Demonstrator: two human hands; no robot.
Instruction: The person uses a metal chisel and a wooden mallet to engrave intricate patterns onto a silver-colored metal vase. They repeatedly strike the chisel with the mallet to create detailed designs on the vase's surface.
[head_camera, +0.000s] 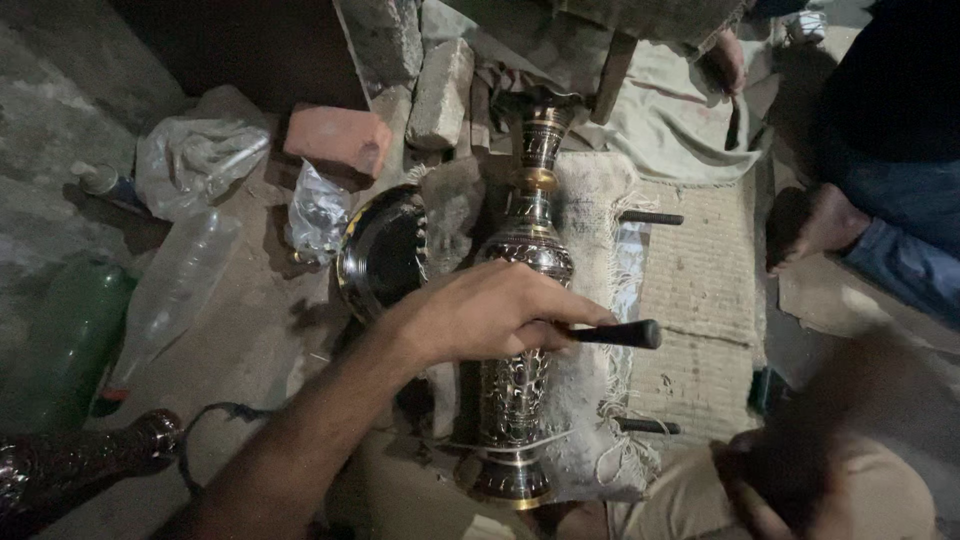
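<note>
Brass engraved vase lies lengthwise on a frayed burlap mat on the floor, pattern already cut over most of its body, so the work looks well advanced. Left hand grips a dark-handled tool across it. Right hand is blurred, grip unclear. Bricks, a dish and bags crowd the mat's left edge; a bystander's foot is near its right edge.

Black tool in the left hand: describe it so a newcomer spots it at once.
Find the tall engraved metal vase lying on the frayed sackcloth mid-frame. The left hand rests across its belly, gripping a short black tool that points right. Two similar dark rods lie loose on the cloth; only this one is held.
</note>
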